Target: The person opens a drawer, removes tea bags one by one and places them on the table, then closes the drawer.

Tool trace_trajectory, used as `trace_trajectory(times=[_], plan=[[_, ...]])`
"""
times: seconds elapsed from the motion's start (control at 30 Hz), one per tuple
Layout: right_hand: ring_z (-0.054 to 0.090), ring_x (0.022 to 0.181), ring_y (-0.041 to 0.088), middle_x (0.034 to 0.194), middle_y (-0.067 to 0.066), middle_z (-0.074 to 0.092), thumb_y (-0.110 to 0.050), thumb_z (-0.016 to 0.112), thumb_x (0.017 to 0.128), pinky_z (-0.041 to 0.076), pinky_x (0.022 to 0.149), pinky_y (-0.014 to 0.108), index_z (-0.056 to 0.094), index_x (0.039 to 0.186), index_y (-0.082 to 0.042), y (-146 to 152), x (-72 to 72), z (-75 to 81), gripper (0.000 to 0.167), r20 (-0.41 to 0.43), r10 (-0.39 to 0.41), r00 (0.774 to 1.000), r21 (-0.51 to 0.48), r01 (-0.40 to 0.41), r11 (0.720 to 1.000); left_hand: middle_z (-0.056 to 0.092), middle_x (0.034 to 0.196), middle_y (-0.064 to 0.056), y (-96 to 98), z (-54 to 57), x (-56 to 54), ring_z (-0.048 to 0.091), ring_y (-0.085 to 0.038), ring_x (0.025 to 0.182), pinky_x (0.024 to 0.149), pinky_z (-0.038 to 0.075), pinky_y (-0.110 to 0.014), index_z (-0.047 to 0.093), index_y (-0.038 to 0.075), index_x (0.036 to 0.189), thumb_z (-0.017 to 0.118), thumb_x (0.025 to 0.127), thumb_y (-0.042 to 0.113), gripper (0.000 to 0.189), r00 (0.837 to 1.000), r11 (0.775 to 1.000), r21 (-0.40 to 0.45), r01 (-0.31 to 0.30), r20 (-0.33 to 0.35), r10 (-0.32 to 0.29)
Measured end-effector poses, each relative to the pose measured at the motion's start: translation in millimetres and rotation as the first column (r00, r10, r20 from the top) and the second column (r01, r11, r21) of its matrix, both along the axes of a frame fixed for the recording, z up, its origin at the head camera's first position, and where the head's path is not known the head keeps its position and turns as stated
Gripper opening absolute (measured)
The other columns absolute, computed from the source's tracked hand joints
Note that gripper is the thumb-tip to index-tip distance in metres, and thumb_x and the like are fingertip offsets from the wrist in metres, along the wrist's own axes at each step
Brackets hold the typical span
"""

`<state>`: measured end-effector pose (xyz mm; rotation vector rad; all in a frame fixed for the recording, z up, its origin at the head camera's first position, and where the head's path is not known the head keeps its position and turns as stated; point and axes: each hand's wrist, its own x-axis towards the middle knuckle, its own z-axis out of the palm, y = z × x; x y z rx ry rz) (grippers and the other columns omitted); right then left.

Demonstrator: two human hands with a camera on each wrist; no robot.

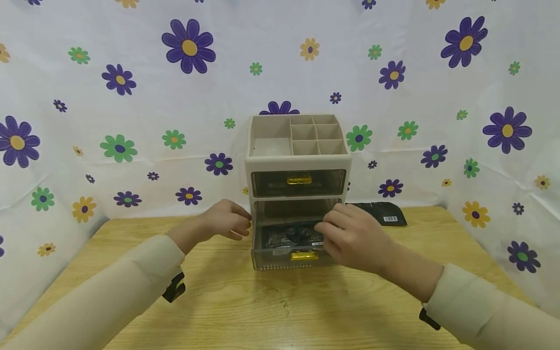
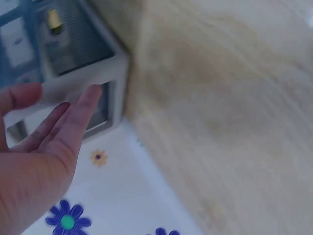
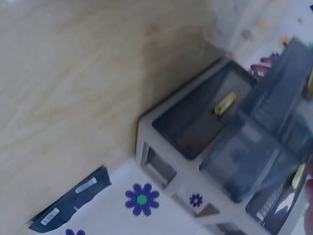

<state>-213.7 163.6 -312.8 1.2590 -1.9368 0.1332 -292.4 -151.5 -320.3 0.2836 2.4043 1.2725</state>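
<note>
A beige desktop drawer organizer (image 1: 297,163) stands at the back of the table. Its smoky see-through middle drawer (image 1: 275,258) is pulled out, with a gold handle in front and dark packets (image 1: 280,237) inside. My left hand (image 1: 225,219) is beside the organizer's left side, fingers extended and nothing held; whether they touch it I cannot tell. My right hand (image 1: 354,240) is at the drawer's right edge with loosely bent fingers. Nothing shows in its grasp, and contact with the drawer cannot be made out. In the right wrist view only a sliver of that hand shows.
Behind my right hand lies a black packet (image 1: 385,214) with a barcode label. The upper drawer (image 1: 273,183) is closed, as is the lowest one (image 3: 195,117). Divided compartments (image 1: 317,133) top the organizer. A flowered cloth (image 1: 148,107) hangs around the wooden table (image 1: 227,311).
</note>
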Motion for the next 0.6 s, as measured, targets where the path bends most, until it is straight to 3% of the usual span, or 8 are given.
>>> trace_trajectory(times=[0.1,0.2,0.33,0.43,0.53,0.6], plan=[[0.062,0.077,0.017,0.083,0.002,0.068,-0.001,0.073,0.079,0.058,0.068,0.029,0.075,0.09,-0.006,3,-7.2,4.8,0.012,0.11,-0.074,0.991,0.018,0.073,0.997,0.052,0.138,-0.032,-6.1,16.4,1.9,0.064,-0.039,0.117,0.096,0.057,-0.045,0.047,-0.014,0.137,0.053,0.094,0.017,0.053,0.997,0.997,0.066,0.027,0.066,-0.032],[0.066,0.081,0.017,0.087,0.003,0.07,-0.001,0.075,0.08,0.059,0.072,0.03,0.075,0.093,-0.006,3,-12.3,9.7,0.014,0.273,-0.154,0.95,0.09,0.134,0.987,0.049,0.143,-0.029,-7.9,26.6,1.8,0.057,-0.042,0.126,0.101,0.053,-0.048,0.048,-0.009,0.137,0.05,0.097,0.026,0.053,0.993,0.994,0.109,0.033,0.11,-0.045],[0.069,0.086,0.017,0.094,0.004,0.073,-0.004,0.074,0.084,0.061,0.078,0.034,0.075,0.098,-0.006,-4,-20.1,19.2,0.014,0.494,-0.271,0.826,0.222,0.182,0.958,0.051,0.143,-0.024,-3.8,33.0,1.7,0.056,-0.041,0.128,0.104,0.051,-0.05,0.055,-0.003,0.133,0.053,0.097,0.033,0.051,0.992,0.994,0.104,0.029,0.118,-0.042],[0.069,0.089,0.018,0.097,0.005,0.074,-0.011,0.078,0.084,0.061,0.082,0.037,0.074,0.101,-0.006,-10,-27.5,26.6,0.018,0.584,-0.361,0.727,0.325,0.198,0.925,0.053,0.14,-0.023,2.0,34.7,2.5,0.056,-0.039,0.127,0.105,0.05,-0.05,0.056,-0.003,0.132,0.057,0.095,0.032,0.051,0.992,0.997,0.079,0.026,0.12,-0.035],[0.07,0.092,0.02,0.101,0.006,0.075,-0.019,0.083,0.081,0.06,0.086,0.039,0.073,0.106,-0.004,-17,-34.3,32.0,0.03,0.604,-0.435,0.667,0.421,0.196,0.886,0.054,0.137,-0.024,8.0,35.0,2.9,0.056,-0.04,0.126,0.105,0.05,-0.05,0.054,-0.005,0.133,0.058,0.094,0.029,0.052,0.992,0.998,0.064,0.016,0.127,-0.024],[0.07,0.097,0.021,0.106,0.007,0.074,-0.025,0.086,0.079,0.059,0.09,0.039,0.072,0.111,-0.005,-21,-38.7,33.8,0.04,0.599,-0.472,0.647,0.47,0.193,0.861,0.055,0.135,-0.025,11.1,34.3,2.4,0.057,-0.04,0.125,0.106,0.05,-0.05,0.052,-0.006,0.133,0.058,0.094,0.026,0.051,0.99,0.998,0.066,-0.001,0.141,-0.009]])
